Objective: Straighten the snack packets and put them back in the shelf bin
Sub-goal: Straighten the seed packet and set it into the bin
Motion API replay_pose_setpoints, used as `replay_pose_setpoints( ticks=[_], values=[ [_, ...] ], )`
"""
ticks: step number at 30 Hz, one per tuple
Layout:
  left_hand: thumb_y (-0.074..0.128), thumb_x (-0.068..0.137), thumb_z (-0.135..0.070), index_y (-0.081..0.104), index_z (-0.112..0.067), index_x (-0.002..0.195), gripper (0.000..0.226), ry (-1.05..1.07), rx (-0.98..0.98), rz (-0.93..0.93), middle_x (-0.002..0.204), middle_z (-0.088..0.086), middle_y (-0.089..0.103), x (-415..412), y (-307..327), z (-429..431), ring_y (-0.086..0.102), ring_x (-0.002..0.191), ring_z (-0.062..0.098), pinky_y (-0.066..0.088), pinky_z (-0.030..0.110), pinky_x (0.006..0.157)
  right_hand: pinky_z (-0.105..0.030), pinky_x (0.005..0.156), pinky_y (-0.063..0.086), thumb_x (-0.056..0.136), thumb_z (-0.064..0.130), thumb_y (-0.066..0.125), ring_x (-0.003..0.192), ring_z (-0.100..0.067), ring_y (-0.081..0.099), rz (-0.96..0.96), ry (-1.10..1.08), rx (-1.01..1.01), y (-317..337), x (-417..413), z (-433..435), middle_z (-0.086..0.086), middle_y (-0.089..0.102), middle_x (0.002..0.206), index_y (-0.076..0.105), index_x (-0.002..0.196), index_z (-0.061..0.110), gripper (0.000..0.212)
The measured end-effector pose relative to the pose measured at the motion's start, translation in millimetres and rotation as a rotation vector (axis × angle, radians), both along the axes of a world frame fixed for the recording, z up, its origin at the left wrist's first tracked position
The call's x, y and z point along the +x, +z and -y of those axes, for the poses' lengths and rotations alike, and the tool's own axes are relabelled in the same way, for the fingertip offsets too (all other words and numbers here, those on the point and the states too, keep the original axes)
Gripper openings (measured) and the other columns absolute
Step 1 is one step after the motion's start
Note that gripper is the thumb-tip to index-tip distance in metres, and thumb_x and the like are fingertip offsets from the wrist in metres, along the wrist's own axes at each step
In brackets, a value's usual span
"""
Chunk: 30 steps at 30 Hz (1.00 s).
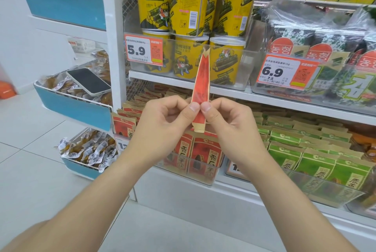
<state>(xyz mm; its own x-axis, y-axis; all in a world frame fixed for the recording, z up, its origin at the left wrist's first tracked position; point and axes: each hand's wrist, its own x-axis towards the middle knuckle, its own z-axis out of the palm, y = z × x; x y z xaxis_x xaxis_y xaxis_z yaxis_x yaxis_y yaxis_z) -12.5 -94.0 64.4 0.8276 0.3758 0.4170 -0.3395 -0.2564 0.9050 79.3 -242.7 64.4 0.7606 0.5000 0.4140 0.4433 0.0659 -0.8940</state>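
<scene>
I hold one red and tan snack packet [201, 76] upright and edge-on in front of the shelves. My left hand [162, 123] pinches its lower part from the left, and my right hand [225, 127] pinches it from the right, thumbs side by side. Directly below stands a clear shelf bin [205, 178] with more red packets [203, 156] of the same kind standing in rows; my hands hide part of them.
Green packets [305, 156] fill the bin to the right. Yellow canisters [183, 7] and seaweed bags [317, 48] sit on the shelf above. A blue side rack at left holds wrapped snacks, with a phone [88, 81] lying on them.
</scene>
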Motion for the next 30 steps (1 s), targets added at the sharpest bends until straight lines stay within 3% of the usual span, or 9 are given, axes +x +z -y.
replay_pose_setpoints(
  ticks=[4, 13, 15, 18, 21, 24, 27, 30],
  values=[
    [0.067, 0.104, -0.017, 0.073, 0.002, 0.093, 0.024, -0.058, 0.070, -0.018, 0.093, -0.009, 0.081, 0.0, -2.6, -6.1, 0.074, 0.094, 0.000, 0.057, 0.020, 0.075, -0.066, 0.093, 0.058, 0.104, 0.039, 0.063, 0.103, -0.040, 0.074, -0.002, 0.033, 0.012, -6.2, 5.6, -1.7, -0.012, 0.079, 0.108, 0.072, 0.092, 0.018, 0.026],
    [0.069, 0.102, -0.023, 0.070, 0.002, 0.095, 0.026, -0.101, 0.076, -0.029, 0.094, 0.001, 0.080, -1.8, -1.4, -11.3, 0.073, 0.091, 0.008, 0.058, 0.025, 0.081, -0.068, 0.089, 0.056, 0.103, 0.043, 0.063, 0.099, -0.046, 0.069, 0.008, 0.026, 0.010, -7.9, 5.4, -2.8, -0.016, 0.076, 0.102, 0.071, 0.090, 0.021, 0.027],
    [0.074, 0.098, -0.018, 0.070, 0.003, 0.093, 0.022, -0.142, 0.079, -0.037, 0.104, -0.004, 0.082, -4.3, 0.6, -13.5, 0.072, 0.111, 0.003, 0.058, 0.026, 0.094, -0.070, 0.087, 0.056, 0.102, 0.046, 0.063, 0.097, -0.049, 0.068, 0.005, 0.019, 0.017, -7.4, 4.8, -2.7, -0.021, 0.074, 0.102, 0.071, 0.091, 0.019, 0.030],
    [0.078, 0.095, -0.004, 0.073, 0.004, 0.088, 0.012, -0.213, 0.089, -0.055, 0.126, -0.001, 0.080, -8.1, 2.2, -20.1, 0.059, 0.142, 0.008, 0.050, 0.042, 0.116, -0.068, 0.087, 0.057, 0.104, 0.042, 0.064, 0.094, -0.049, 0.069, 0.006, 0.012, 0.025, -6.7, 2.8, -2.2, -0.020, 0.075, 0.096, 0.071, 0.091, 0.015, 0.031],
    [0.074, 0.096, 0.005, 0.074, 0.007, 0.088, 0.009, -0.233, 0.082, -0.089, 0.133, 0.000, 0.077, -10.0, 3.4, -24.3, 0.057, 0.144, 0.007, 0.050, 0.047, 0.117, -0.065, 0.088, 0.058, 0.108, 0.036, 0.064, 0.093, -0.044, 0.071, 0.003, 0.007, 0.007, -7.6, 0.2, -3.0, -0.014, 0.077, 0.094, 0.072, 0.090, 0.014, 0.030],
    [0.071, 0.097, 0.007, 0.075, 0.006, 0.088, 0.010, -0.242, 0.076, -0.113, 0.133, -0.003, 0.076, -10.0, 4.5, -24.5, 0.055, 0.144, 0.002, 0.049, 0.036, 0.116, -0.064, 0.085, 0.058, 0.104, 0.043, 0.064, 0.086, -0.044, 0.069, 0.008, 0.000, 0.002, -9.0, -0.5, -5.4, -0.018, 0.075, 0.091, 0.071, 0.085, 0.018, 0.032],
    [0.071, 0.099, 0.004, 0.077, 0.007, 0.094, 0.008, -0.244, 0.074, -0.114, 0.136, -0.002, 0.075, -7.2, 1.9, -24.8, 0.053, 0.145, 0.001, 0.045, 0.041, 0.121, -0.057, 0.079, 0.059, 0.104, 0.043, 0.063, 0.076, -0.029, 0.065, 0.004, -0.011, 0.015, -7.9, -0.2, -6.4, -0.019, 0.073, 0.088, 0.071, 0.084, 0.020, 0.031],
    [0.071, 0.100, 0.001, 0.077, 0.007, 0.097, 0.009, -0.237, 0.062, -0.116, 0.139, -0.003, 0.073, -7.2, 1.9, -25.4, 0.052, 0.146, 0.003, 0.044, 0.047, 0.122, -0.063, 0.084, 0.058, 0.109, 0.035, 0.061, 0.083, -0.040, 0.070, 0.005, -0.013, 0.018, -6.1, -1.2, -4.8, -0.020, 0.075, 0.092, 0.072, 0.091, 0.012, 0.031]
  ],
)
